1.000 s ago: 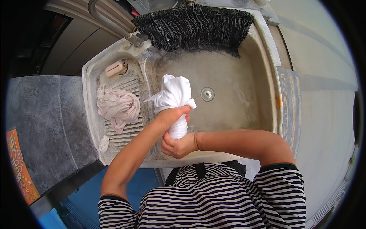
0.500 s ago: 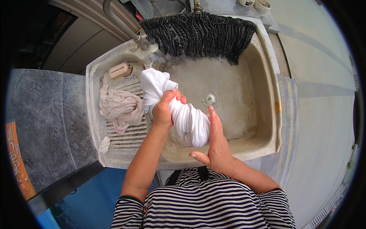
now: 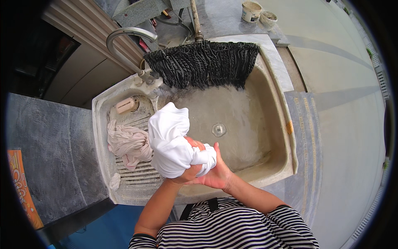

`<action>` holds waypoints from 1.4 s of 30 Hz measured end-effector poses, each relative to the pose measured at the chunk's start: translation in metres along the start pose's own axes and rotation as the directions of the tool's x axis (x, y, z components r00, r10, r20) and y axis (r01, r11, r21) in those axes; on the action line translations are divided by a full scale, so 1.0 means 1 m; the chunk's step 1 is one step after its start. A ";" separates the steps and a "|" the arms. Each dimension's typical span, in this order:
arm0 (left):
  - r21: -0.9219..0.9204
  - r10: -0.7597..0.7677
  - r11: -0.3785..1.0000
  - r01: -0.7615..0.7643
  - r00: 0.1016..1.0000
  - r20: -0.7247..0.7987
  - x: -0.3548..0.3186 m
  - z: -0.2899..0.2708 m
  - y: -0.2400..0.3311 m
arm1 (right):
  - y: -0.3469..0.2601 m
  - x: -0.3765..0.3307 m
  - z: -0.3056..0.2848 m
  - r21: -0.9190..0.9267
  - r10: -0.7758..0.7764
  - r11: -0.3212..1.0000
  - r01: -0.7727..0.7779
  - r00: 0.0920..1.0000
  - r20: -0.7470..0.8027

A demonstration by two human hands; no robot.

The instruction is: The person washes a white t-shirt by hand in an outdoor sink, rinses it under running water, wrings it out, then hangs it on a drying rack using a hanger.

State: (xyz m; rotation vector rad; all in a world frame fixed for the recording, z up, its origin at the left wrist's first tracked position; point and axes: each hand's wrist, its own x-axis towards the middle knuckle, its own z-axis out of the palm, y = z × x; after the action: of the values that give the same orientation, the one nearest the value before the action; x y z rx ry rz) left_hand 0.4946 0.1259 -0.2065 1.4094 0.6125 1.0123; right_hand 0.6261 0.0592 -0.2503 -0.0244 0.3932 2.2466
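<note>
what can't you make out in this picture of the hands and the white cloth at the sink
All in the head view:
White cloth: full shape, hidden by its own bunched folds.
Left hand: partly covered by the cloth.
Right hand: several fingertips, hidden behind the left hand and cloth.
Mop handle: upper end, cut off by the top edge.
Orange packet: outer side, cut off by the dark lens rim.
</note>
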 end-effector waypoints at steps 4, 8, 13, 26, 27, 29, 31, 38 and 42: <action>-0.143 0.170 0.968 -0.207 0.956 -0.237 0.018 0.031 0.009 | -0.018 0.009 0.033 -0.146 -0.347 0.937 0.318 0.895 -0.279; -0.409 -0.139 0.905 -0.115 0.830 -0.540 0.032 0.049 0.031 | -0.039 -0.005 0.093 -0.481 -0.680 0.677 0.556 0.723 -0.121; -0.854 -0.522 0.521 -0.005 0.790 -0.323 0.048 0.036 0.055 | -0.011 -0.009 0.151 -0.785 -0.761 -0.387 0.484 0.313 0.569; -0.609 -0.782 0.187 0.771 0.492 0.382 0.039 0.013 0.045 | 0.020 -0.011 0.080 0.218 0.330 -0.860 0.462 0.176 0.927; -0.535 -0.835 0.243 0.809 0.455 0.309 0.037 0.013 0.039 | 0.018 -0.007 0.068 0.266 0.380 -0.842 0.470 0.166 0.910; -0.478 -0.850 0.285 0.831 0.449 0.274 0.034 0.009 0.015 | 0.009 0.000 0.047 0.354 0.478 -0.806 0.474 0.169 0.862; -0.428 -0.875 0.305 0.850 0.428 0.226 0.030 0.011 0.001 | 0.003 0.002 0.028 0.405 0.551 -0.775 0.485 0.205 0.809; -0.291 -0.925 0.318 0.902 0.362 0.111 0.014 0.004 -0.060 | -0.013 0.010 -0.021 0.506 0.707 -0.683 0.527 0.302 0.640; -0.264 -0.942 0.300 0.917 0.328 0.068 0.011 0.007 -0.083 | -0.019 0.010 -0.041 0.523 0.727 -0.678 0.517 0.362 0.584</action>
State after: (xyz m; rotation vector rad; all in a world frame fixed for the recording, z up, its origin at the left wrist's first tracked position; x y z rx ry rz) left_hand 0.5233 0.1422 -0.2840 0.5092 1.1538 0.1427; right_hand 0.6289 0.0659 -0.2956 -0.1614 -2.3391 -0.3966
